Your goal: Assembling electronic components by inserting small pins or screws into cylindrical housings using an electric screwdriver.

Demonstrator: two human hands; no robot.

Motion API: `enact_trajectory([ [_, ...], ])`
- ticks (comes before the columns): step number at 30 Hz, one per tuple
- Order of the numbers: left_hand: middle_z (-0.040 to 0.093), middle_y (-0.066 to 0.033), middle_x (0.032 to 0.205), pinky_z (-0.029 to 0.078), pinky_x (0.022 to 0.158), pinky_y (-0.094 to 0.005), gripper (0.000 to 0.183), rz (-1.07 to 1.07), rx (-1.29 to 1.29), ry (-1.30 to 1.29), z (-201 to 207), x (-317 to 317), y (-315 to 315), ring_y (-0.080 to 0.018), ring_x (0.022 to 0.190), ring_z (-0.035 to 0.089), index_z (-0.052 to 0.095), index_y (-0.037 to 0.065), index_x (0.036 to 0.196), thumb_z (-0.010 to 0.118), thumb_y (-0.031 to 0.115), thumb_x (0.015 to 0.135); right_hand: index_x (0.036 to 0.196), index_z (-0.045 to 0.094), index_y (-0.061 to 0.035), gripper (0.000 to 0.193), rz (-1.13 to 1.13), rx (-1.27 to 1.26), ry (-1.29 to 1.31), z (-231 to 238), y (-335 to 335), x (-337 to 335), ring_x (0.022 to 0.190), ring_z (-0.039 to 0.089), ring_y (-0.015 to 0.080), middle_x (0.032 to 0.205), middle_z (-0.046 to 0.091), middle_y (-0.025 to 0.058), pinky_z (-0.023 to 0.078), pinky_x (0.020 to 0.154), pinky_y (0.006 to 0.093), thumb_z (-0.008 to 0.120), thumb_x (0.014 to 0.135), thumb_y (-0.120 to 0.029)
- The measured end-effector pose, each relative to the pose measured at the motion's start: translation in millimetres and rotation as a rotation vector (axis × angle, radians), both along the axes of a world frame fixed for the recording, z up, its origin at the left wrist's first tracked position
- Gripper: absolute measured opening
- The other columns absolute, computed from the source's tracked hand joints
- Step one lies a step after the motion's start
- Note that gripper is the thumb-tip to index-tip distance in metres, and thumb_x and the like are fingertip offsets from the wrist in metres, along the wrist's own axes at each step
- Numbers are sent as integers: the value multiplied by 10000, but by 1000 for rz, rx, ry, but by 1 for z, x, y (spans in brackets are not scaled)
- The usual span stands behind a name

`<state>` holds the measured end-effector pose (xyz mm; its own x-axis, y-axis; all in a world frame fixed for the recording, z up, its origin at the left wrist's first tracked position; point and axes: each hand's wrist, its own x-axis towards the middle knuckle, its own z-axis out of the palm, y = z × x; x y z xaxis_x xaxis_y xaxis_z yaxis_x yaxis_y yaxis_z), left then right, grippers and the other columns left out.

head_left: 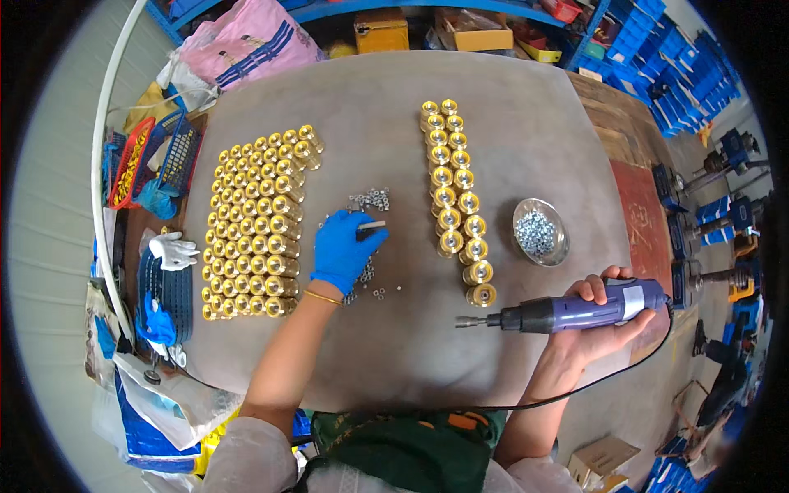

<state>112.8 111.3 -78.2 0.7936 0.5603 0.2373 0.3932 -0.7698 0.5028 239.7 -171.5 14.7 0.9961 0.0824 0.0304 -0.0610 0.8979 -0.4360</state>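
Observation:
My left hand (341,248), in a blue glove, is closed around a short grey rod (371,224) over the table. Beside it lie loose small nuts (370,199), some partly hidden by the hand. My bare right hand (593,335) grips a purple and black electric screwdriver (530,315), its socket tip pointing left. Just past that tip stands the nearest of several brass fittings (444,197), upright in a double column. A larger block of brass fittings (251,222) fills the table left of my left hand.
A metal bowl (560,251) of small nuts sits right of the column. The screwdriver's black cord (608,382) runs along the table's front edge. Baskets (174,156), a white glove (173,251) and a pink sack (246,45) lie at the left; blue bins (670,70) stand far right.

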Motion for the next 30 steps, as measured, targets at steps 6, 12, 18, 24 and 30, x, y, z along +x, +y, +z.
enact_trajectory([
  [6,563,-97,706,435,635,-370,143,-48,19,12,-1,-1,0,-257,674,556,640,92,710,688,223,676,1008,481,-30,572,33,11,-5,-1,3,-4,553,464,143,906,528,85,414,495,260,513,781,-553],
  [12,564,-57,745,423,616,-335,144,-143,-88,-29,9,-16,6,-214,675,538,631,88,767,666,219,719,989,484,-23,575,40,42,28,2,8,-6,553,466,142,880,524,91,415,494,259,524,773,-554],
  [18,563,-15,816,424,682,-242,127,-119,-1189,-310,48,-45,-82,-94,736,508,596,21,908,570,125,839,957,478,-19,581,43,113,52,3,27,-7,556,467,138,886,509,96,418,508,251,545,755,-560],
  [24,536,-54,910,438,721,-326,191,-128,-1675,-437,49,-58,-121,-162,803,502,542,59,955,519,231,877,943,474,-13,573,64,154,118,2,35,-11,557,472,133,862,506,98,423,511,245,550,756,-550],
  [30,532,-63,921,448,717,-269,242,-202,-2206,-520,39,-56,-123,-142,797,512,490,39,1045,523,209,875,918,447,-8,492,118,200,92,-9,34,-12,574,485,120,838,501,101,464,558,241,559,773,-464],
])
